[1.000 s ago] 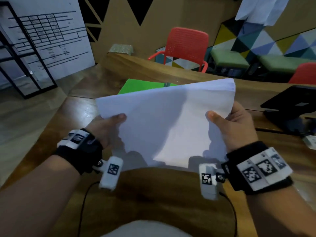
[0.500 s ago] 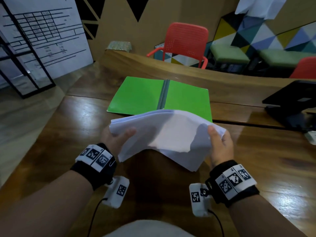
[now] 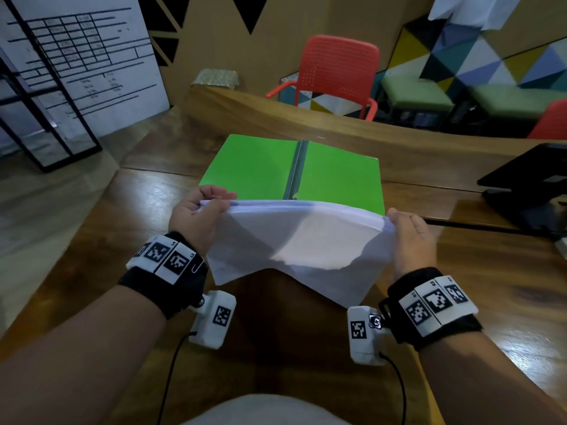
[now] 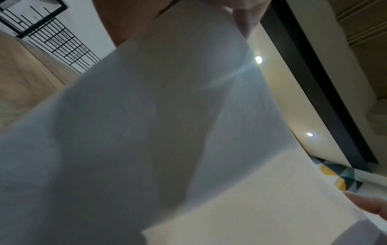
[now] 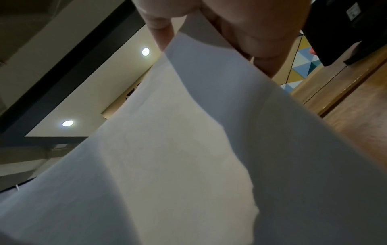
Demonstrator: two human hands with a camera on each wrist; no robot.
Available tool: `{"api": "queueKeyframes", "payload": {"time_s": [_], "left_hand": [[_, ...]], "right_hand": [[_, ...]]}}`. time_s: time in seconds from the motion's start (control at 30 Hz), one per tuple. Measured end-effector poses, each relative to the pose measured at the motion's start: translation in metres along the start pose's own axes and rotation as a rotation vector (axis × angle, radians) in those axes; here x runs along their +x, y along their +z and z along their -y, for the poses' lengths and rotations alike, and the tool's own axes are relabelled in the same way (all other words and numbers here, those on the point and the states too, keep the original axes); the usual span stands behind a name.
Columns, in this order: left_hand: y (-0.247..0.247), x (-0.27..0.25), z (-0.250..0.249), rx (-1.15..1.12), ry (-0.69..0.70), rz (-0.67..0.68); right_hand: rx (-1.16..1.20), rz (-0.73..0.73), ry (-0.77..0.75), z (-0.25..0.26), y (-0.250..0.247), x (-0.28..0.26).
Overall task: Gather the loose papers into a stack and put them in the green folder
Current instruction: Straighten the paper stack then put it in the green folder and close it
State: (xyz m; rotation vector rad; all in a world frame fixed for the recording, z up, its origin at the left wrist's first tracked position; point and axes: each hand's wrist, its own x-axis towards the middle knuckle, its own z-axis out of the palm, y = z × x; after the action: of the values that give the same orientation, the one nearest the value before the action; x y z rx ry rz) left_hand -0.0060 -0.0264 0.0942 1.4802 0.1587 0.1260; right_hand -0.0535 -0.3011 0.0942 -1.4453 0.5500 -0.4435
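Note:
A stack of white papers (image 3: pixel 300 243) hangs above the wooden table, its top edge level and its lower corners drooping toward me. My left hand (image 3: pixel 204 210) pinches the stack's top left corner and my right hand (image 3: pixel 405 228) pinches the top right corner. The green folder (image 3: pixel 254 167) lies open and flat on the table just beyond the papers, its grey spine in the middle. The papers (image 4: pixel 167 132) fill the left wrist view, with a fingertip at the top. In the right wrist view the papers (image 5: pixel 188 149) hang below my fingers (image 5: pixel 161 29).
A black laptop (image 3: pixel 527 179) sits at the table's right, with a dark cable running from it. A raised wooden ledge (image 3: pixel 337 124) runs behind the folder. A red chair (image 3: pixel 337 72) and green seats stand beyond it; a black metal rack (image 3: pixel 36 96) is at the left.
The papers came down from in front of my view, uncovering the green folder. Both hands shifted from the stack's sides to its top corners, so it now hangs from its upper edge.

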Motion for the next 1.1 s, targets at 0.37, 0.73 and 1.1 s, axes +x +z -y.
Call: {"api": "queueKeyframes", "payload": {"time_s": [0.37, 0.73, 1.1], "left_hand": [[-0.004, -0.005, 0.004, 0.034, -0.046, 0.011], [0.005, -0.015, 0.002, 0.274, 0.017, -0.019], [0.003, -0.014, -0.001, 0.158, 0.033, 0.024]], "right_hand": [[0.12, 0.244, -0.009, -0.027, -0.014, -0.002], [0.053, 0.027, -0.156, -0.016, -0.009, -0.009], [-0.015, 0.049, -0.003, -0.029, -0.011, 0.001]]}}
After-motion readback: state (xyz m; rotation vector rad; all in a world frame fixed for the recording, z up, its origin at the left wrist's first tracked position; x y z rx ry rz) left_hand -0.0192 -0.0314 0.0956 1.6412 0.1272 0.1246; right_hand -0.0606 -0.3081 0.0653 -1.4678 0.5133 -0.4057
